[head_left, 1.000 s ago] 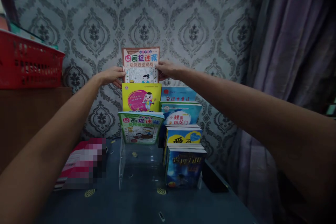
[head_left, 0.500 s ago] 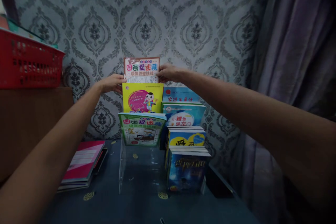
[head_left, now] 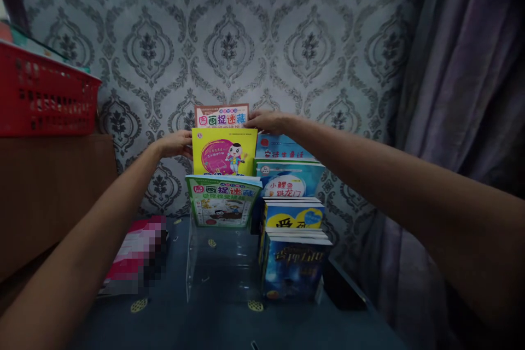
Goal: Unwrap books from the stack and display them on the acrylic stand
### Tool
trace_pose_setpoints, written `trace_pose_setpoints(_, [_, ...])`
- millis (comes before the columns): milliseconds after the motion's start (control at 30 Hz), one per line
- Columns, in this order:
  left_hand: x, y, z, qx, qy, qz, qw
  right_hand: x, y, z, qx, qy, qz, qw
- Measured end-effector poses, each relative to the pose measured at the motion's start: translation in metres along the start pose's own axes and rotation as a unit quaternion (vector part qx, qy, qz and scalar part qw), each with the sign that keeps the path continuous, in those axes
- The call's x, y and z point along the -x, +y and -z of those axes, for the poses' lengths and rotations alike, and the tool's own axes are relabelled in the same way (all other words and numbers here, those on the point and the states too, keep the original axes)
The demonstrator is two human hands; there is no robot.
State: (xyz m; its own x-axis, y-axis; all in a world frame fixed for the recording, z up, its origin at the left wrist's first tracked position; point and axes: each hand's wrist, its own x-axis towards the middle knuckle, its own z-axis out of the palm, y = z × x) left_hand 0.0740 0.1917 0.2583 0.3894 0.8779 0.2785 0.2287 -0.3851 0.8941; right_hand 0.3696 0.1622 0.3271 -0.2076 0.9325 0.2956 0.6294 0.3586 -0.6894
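A brown-bordered picture book (head_left: 221, 116) stands upright at the back of a clear stepped stand (head_left: 221, 265), behind a yellow book (head_left: 205, 167). My right hand (head_left: 266, 120) pinches its right edge near the top. On its left edge my left hand (head_left: 174, 144) is closed, the fingertips partly hidden beside the yellow book. The yellow book covers the lower part of the brown-bordered one. In front of both, on a lower step, leans a green-bordered picture book (head_left: 223, 210).
Right of these, blue books (head_left: 291, 268) and other books (head_left: 293, 178) fill the stand's steps. A dark flat object (head_left: 342, 287) lies beside it. At left are a pink book pile (head_left: 135, 251), partly pixelated, and a red basket (head_left: 45, 93) on a brown box (head_left: 57, 191). Patterned wallpaper (head_left: 229, 38) rises behind.
The brown-bordered book has sunk lower behind the yellow book, so less of its cover shows. Both my hands have come down with it.
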Motion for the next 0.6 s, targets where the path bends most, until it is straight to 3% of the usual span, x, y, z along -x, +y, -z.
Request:
trace_pose_setpoints(133, [-0.001, -0.015, -0.002, 0.012, -0.013, 0.02, 1.0, 0.002, 0.003, -0.002, -0.02, -0.019, -0.018, 0.999])
trace_pose_setpoints(400, [0.003, -0.035, -0.008, 0.03, -0.023, 0.037, 0.999, 0.008, -0.001, 0.003, -0.014, -0.132, -0.049, 0.99])
trace_pose_setpoints(600, [0.004, -0.057, -0.017, 0.061, -0.037, 0.043, 0.997, 0.005, 0.001, 0.007, 0.04, -0.147, -0.068, 0.986])
